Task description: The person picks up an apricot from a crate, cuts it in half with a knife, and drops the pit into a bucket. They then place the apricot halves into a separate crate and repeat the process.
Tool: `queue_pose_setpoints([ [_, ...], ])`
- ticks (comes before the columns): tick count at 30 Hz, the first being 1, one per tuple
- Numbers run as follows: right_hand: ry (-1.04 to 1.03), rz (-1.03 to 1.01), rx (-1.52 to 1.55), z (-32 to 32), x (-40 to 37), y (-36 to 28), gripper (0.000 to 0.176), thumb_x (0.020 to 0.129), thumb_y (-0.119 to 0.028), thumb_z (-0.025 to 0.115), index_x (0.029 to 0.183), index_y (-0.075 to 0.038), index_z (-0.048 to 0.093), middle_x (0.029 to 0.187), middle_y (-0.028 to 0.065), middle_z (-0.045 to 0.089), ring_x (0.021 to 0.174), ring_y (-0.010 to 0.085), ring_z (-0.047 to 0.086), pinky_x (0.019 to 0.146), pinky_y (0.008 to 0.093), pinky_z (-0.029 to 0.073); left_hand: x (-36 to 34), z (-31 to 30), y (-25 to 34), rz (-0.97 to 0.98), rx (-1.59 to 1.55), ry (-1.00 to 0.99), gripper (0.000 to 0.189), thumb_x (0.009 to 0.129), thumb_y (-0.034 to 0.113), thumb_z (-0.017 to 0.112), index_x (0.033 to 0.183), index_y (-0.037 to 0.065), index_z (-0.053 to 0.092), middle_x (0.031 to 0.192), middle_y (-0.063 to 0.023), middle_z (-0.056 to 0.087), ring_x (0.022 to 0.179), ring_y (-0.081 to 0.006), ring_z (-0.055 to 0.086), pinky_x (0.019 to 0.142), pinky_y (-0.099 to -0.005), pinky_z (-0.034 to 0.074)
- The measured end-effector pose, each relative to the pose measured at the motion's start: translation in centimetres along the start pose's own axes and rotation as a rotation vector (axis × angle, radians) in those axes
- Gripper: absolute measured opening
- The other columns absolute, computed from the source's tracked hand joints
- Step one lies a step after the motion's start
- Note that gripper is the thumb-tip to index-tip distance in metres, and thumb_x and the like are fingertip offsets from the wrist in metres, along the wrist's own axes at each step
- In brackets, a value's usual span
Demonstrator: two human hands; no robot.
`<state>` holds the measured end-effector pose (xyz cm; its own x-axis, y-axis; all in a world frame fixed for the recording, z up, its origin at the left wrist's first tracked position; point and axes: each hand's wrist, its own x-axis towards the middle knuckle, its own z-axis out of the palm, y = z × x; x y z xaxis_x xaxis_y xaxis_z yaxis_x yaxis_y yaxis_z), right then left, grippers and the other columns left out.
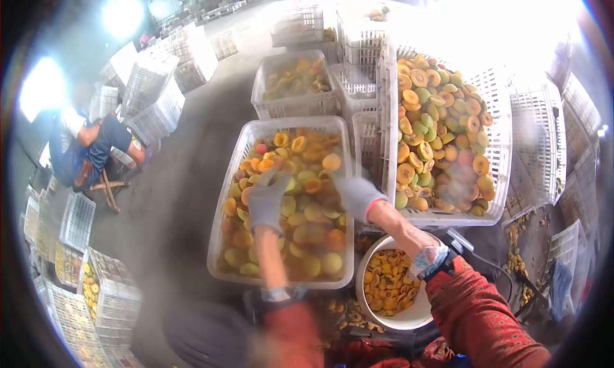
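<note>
A white crate [216, 253] full of yellow, orange and green fruit stands in front of me. My left hand [267, 198], in a grey glove, is over the fruit in its middle, with the fingers reaching down among the pieces and partly blurred. My right hand [358, 195], also gloved, is at the crate's right rim; its fingers are smeared by motion, and an orange piece of fruit [331, 162] shows near them. Below my right forearm sits a white bucket [407, 321] with small orange-brown pieces [387, 280] inside.
A large raised crate [502, 157] of halved fruit stands at the right, beside stacked crates [534, 134]. Another fruit crate [294, 109] lies ahead. A seated person [83, 144] is at the left, near more crates [115, 297]. Fruit scraps [518, 259] litter the right floor.
</note>
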<state>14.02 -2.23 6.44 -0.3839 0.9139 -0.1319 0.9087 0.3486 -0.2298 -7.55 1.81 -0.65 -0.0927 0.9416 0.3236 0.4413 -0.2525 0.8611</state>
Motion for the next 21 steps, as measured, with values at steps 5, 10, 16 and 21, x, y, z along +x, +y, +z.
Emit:
queue_pose_setpoints([
  [5,0.425,-0.037,0.288,1.4,4.9,1.6,0.017,0.080,-0.018,0.064,0.088,-0.003,0.059,0.083,0.0206,0.064,0.080,0.0406,0.060,0.066,0.0485,0.047,-0.2,-2.8,5.4,-0.339,-0.339,0.182,0.042,0.082,0.015,0.069,0.119,-0.004,0.060,0.103,-0.0068,0.066,0.092,-0.0115,0.061,0.081,-0.0245,0.049],
  [10,0.206,-0.010,-0.008,5.0,7.8,-0.1,0.023,0.082,-0.020,0.061,0.100,-0.007,0.061,0.088,0.0157,0.067,0.084,0.0349,0.064,0.070,0.0447,0.050,0.2,-5.6,4.1,-0.313,-0.522,0.340,0.037,0.083,0.010,0.068,0.117,-0.005,0.062,0.107,-0.0062,0.065,0.093,-0.0135,0.061,0.083,-0.0247,0.049],
  [16,0.358,0.085,0.066,3.9,8.3,4.4,0.028,0.081,-0.019,0.059,0.105,-0.006,0.062,0.084,0.0191,0.065,0.080,0.0353,0.064,0.072,0.0442,0.051,-0.5,-6.5,1.2,-0.387,-0.440,0.244,0.034,0.084,0.009,0.067,0.114,-0.005,0.062,0.117,-0.0082,0.063,0.105,-0.0139,0.057,0.089,-0.0258,0.046],
  [21,0.427,0.295,0.070,6.4,13.4,6.5,0.024,0.082,-0.018,0.059,0.098,0.000,0.060,0.086,0.0239,0.065,0.083,0.0394,0.064,0.072,0.0463,0.050,0.8,-2.5,-1.2,-0.033,0.207,0.223,0.035,0.085,0.021,0.065,0.116,0.006,0.064,0.115,-0.0087,0.064,0.104,-0.0209,0.060,0.088,-0.0316,0.047],
])
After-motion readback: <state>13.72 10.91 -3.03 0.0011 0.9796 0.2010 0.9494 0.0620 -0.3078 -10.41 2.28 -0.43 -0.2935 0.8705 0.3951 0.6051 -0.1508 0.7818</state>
